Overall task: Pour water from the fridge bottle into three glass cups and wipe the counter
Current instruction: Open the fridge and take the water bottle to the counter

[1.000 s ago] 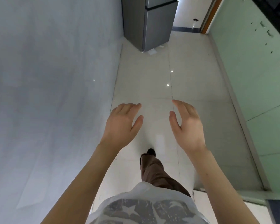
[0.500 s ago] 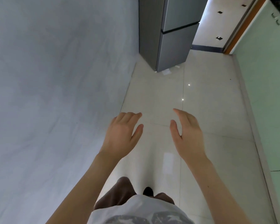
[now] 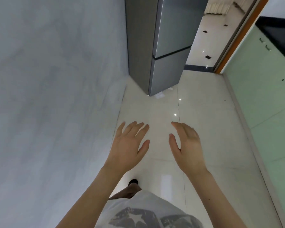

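Both hands, left point(image 3: 130, 145) and right point(image 3: 187, 146), hang open and hold nothing. The bottle is not visible; I think it is inside the closed fridge point(image 3: 168, 46) ahead. Probably heavy, cold and slippery: take it around the body.

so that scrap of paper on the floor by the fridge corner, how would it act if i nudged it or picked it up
The paper scrap lies flat and thin at the fridge corner, so it is probably very light and floppy. On the glossy floor tiles it would likely slide easily when nudged. Lying so flat, it may be fiddly to lift by an edge.
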The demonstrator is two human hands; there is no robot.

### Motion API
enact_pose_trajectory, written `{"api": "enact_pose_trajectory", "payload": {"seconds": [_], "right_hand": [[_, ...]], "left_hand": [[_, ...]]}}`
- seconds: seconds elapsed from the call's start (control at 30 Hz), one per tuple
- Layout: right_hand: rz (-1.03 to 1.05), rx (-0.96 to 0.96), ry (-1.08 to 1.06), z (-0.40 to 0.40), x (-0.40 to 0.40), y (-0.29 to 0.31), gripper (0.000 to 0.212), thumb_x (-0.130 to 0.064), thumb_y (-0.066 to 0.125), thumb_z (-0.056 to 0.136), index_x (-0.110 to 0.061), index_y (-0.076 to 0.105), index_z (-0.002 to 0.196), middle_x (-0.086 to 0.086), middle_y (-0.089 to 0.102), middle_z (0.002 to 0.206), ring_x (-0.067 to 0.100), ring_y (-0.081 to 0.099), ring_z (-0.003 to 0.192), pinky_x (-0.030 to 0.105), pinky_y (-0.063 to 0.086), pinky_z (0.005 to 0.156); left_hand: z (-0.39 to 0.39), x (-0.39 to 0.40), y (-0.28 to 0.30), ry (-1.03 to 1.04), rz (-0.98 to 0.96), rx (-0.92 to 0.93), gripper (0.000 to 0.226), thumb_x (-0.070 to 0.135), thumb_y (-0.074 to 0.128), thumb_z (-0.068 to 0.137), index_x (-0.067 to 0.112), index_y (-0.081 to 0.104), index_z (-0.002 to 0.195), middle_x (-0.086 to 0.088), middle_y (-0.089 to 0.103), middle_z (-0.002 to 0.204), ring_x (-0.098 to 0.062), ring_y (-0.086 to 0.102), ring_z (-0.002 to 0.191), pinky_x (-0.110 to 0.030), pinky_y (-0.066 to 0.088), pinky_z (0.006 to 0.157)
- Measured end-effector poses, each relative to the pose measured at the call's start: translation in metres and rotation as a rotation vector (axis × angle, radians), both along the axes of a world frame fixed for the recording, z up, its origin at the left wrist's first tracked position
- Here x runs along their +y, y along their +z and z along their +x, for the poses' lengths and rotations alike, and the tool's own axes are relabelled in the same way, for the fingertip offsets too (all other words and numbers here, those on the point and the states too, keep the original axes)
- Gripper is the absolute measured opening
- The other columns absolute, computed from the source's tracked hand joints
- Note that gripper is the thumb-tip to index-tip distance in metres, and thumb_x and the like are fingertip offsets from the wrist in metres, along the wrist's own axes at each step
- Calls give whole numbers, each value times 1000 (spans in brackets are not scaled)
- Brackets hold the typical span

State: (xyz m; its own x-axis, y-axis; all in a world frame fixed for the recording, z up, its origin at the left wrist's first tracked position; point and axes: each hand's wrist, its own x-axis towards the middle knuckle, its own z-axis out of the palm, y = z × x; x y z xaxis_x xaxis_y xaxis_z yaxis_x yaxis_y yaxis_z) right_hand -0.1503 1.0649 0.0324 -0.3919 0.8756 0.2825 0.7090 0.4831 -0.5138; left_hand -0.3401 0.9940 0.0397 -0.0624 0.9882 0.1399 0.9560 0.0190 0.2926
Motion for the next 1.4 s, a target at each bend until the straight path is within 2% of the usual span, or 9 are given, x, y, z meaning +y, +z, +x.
{"api": "enact_pose_trajectory", "payload": {"seconds": [0.1, 0.17, 0.27, 0.43, 0.63, 0.8, 0.93, 1.2, 1.4], "right_hand": [[35, -71, -25, -28, 53, 9, 47, -33, 38, 98, -8, 55, 135, 10, 60, 132, 32, 50, 129, 52, 33, 112], [43, -92, -37, -43, 87, 14, 52, -37, 33, 98, -10, 55, 136, 9, 59, 135, 31, 48, 132, 51, 32, 114], [27, -74, -71, -59, 132, 13, 47, -33, 39, 98, -8, 54, 136, 10, 59, 134, 31, 49, 130, 51, 34, 112], [-20, -41, -90, -74, 213, 1, 44, -22, 49, 95, -5, 55, 135, 12, 60, 131, 33, 53, 125, 54, 40, 105], [-35, -25, -35, -86, 352, -11, 44, -24, 48, 94, -6, 54, 134, 13, 58, 132, 30, 55, 122, 49, 43, 103], [-59, -7, -11, -92, 469, 8, 45, -29, 45, 95, -10, 53, 135, 9, 58, 133, 26, 54, 121, 40, 41, 105], [-44, -29, 38, -100, 550, 19, 44, -30, 44, 95, -12, 53, 134, 7, 59, 132, 24, 54, 120, 39, 42, 105], [-123, -51, 101, -139, 641, 5, 40, -24, 53, 97, -11, 53, 135, 9, 57, 135, 26, 53, 123, 41, 42, 106], [-98, -47, 100, -189, 699, -2, 43, -30, 44, 95, -12, 56, 132, 8, 59, 133, 25, 55, 121, 35, 40, 104]], "left_hand": [[-33, 65, 13, -55, 4, 36, 52, 45, 30, 98, 21, 49, 141, -1, 50, 144, -23, 42, 136, -49, 26, 116], [-50, 106, 21, -95, -3, 41, 57, 46, 24, 97, 20, 49, 141, -2, 50, 144, -25, 43, 136, -50, 28, 115], [-70, 158, 22, -120, -12, 33, 57, 45, 25, 96, 18, 50, 139, -3, 52, 142, -26, 45, 134, -50, 32, 112], [-88, 239, 2, -115, -39, -8, 54, 41, 31, 96, 16, 54, 137, -4, 57, 136, -27, 51, 126, -42, 39, 105], [-93, 357, -14, -48, -31, 0, 53, 39, 34, 95, 13, 58, 133, -6, 61, 130, -29, 56, 119, -42, 44, 100], [-95, 462, 5, 16, 14, -11, 52, 39, 34, 95, 12, 59, 131, -6, 62, 128, -28, 56, 119, -42, 45, 101], [-106, 536, 18, 52, 46, -9, 50, 38, 35, 96, 12, 58, 131, -5, 62, 127, -27, 56, 118, -41, 45, 99], [-132, 622, 4, 112, 31, -67, 47, 37, 37, 94, 12, 59, 129, -3, 64, 122, -25, 58, 113, -39, 46, 96], [-177, 686, -5, 102, 36, -111, 49, 37, 35, 94, 12, 60, 128, -2, 65, 122, -23, 59, 112, -36, 46, 94]]}}
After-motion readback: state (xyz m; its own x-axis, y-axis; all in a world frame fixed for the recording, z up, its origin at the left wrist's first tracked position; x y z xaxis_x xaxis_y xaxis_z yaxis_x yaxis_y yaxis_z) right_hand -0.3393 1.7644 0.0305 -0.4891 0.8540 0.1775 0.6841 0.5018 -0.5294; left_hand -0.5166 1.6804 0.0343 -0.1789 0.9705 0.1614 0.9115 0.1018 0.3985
